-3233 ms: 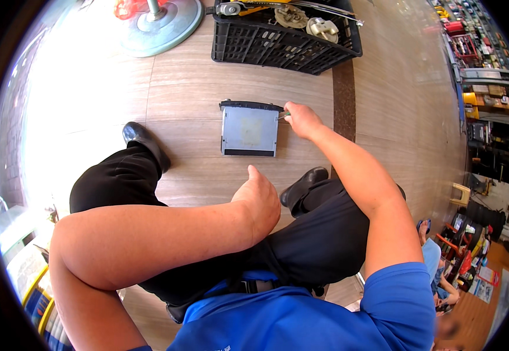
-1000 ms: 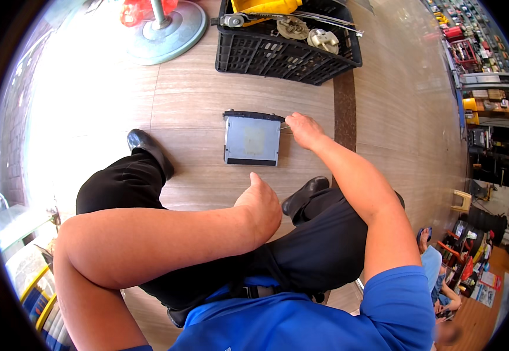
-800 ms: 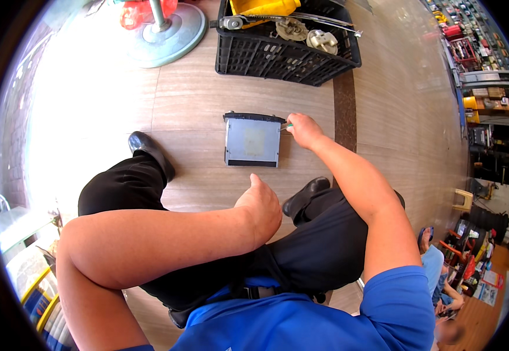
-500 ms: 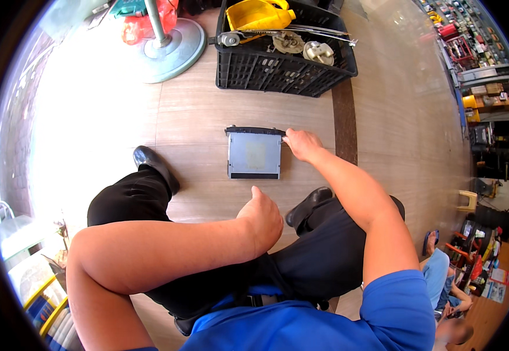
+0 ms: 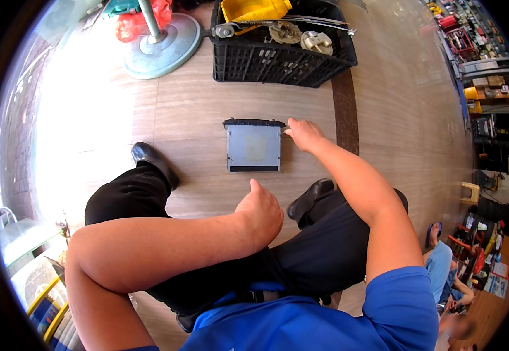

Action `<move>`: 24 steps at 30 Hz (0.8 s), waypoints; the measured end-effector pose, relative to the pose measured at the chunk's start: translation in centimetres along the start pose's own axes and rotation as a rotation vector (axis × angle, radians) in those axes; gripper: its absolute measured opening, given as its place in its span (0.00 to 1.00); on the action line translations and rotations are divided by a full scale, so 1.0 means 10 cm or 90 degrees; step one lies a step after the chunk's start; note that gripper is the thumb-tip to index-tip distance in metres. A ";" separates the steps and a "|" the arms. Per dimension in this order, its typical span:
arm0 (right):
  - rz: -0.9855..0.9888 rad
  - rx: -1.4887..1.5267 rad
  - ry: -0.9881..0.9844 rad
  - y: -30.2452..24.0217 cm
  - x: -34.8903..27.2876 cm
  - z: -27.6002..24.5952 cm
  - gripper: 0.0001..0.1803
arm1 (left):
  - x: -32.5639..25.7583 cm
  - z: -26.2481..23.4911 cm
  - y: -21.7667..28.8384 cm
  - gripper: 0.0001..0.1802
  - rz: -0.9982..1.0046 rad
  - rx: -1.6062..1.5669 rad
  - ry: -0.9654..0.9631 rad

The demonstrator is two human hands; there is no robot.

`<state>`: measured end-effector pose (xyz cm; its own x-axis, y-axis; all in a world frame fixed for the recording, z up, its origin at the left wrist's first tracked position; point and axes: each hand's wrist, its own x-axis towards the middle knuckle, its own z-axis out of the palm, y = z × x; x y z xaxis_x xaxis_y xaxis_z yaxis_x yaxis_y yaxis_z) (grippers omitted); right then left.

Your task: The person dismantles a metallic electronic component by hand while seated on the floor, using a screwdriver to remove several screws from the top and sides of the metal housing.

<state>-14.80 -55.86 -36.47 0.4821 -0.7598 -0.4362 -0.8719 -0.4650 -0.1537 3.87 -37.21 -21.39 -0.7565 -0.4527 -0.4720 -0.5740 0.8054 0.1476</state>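
A box-shaped car stereo unit (image 5: 254, 146), silver-grey with a black front panel, lies on the floor between my shoes, its panel facing away from me. My right hand (image 5: 305, 134) is beside the right end of that panel, thumb and fingers pinched. Something small and pale shows at its fingertips, too small to name; whether it touches the unit I cannot tell. Nearer to me, my left hand (image 5: 260, 214) hovers over my lap, thumb raised and fingers curled under. What it holds, if anything, is hidden.
Beyond the unit stands a black plastic crate (image 5: 254, 63) holding a yellow jug (image 5: 254, 9) and mechanical parts. Left of it is a round grey stand base (image 5: 169, 50). My black shoes (image 5: 152, 161) flank the unit. Another person (image 5: 442, 272) sits at lower right near cluttered shelves.
The unit and crate appear slightly higher in the picture. My right hand has drawn slightly away from the panel's corner. My left hand stays curled over my lap.
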 end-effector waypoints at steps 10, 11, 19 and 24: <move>-0.042 -0.041 0.014 0.13 0.03 0.15 0.09 | 0.03 0.03 0.02 0.17 0.002 0.012 0.014; -0.106 -0.040 0.054 0.17 0.03 0.18 0.08 | 0.03 0.02 0.02 0.17 0.002 0.012 0.019; 0.035 0.022 -0.002 0.00 -0.02 0.07 0.13 | 0.04 0.05 0.02 0.16 -0.003 0.010 0.036; 0.029 -0.031 -0.031 0.01 -0.06 -0.01 0.13 | 0.04 0.07 0.03 0.16 -0.005 0.023 0.062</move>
<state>-15.18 -55.53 -36.14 0.4361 -0.7582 -0.4847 -0.8871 -0.4529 -0.0897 3.62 -36.86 -22.17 -0.7804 -0.4920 -0.3859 -0.5690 0.8147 0.1118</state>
